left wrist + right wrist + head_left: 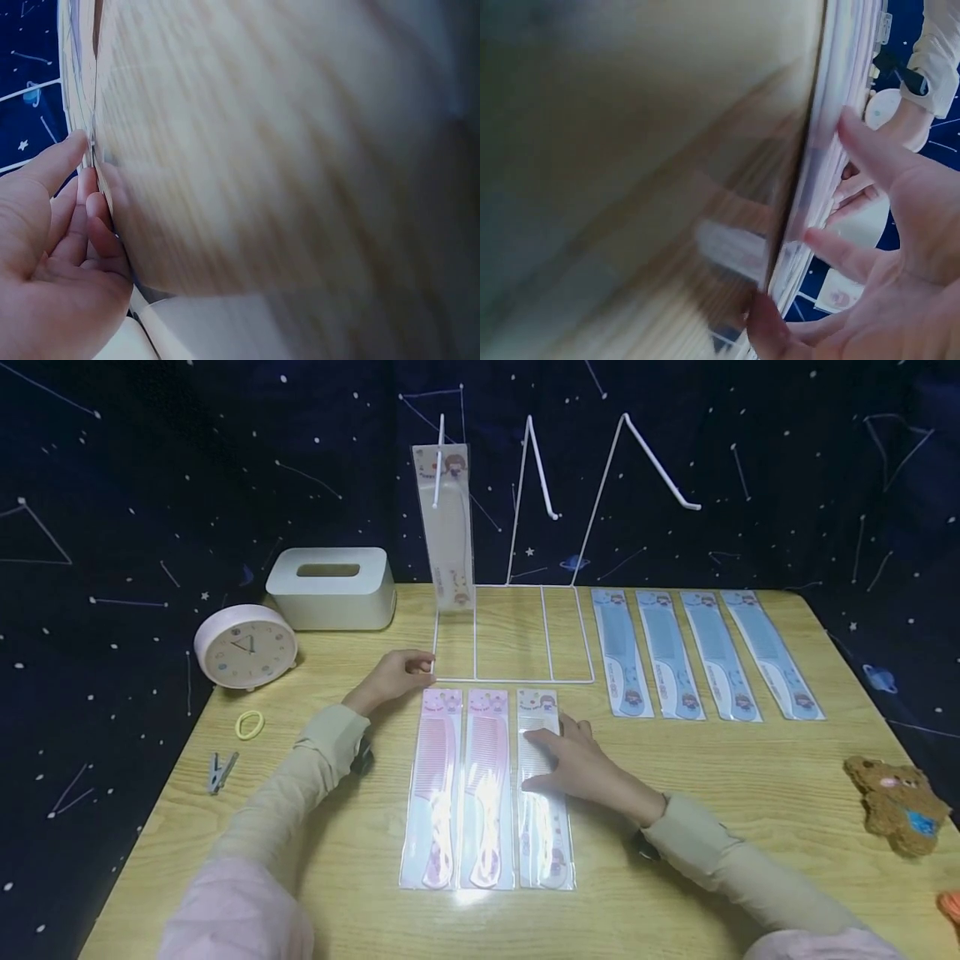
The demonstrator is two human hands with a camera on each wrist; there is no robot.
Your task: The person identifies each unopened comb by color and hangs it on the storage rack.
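Observation:
A white wire display rack (513, 680) with three hooks stands at the back of the table. Its left hook carries a packaged white comb (452, 539). At the rack's front left corner, my left hand (393, 677) holds the wire between thumb and curled fingers. Two packaged pink combs (432, 768) (487, 768) lie side by side in front of the rack. Beside them lies another packaged white comb (546, 835), partly covered by my right hand (588, 764). The right thumb and forefinger touch its wrapper, spread apart; other fingers are at its right edge.
Several packaged blue combs (619, 652) lie in a row at the back right. A tissue box (341, 602), a clock (246, 647), a yellow hair tie (250, 725) and a clip (219, 772) are on the left. A brown bear plush (896, 802) lies far right.

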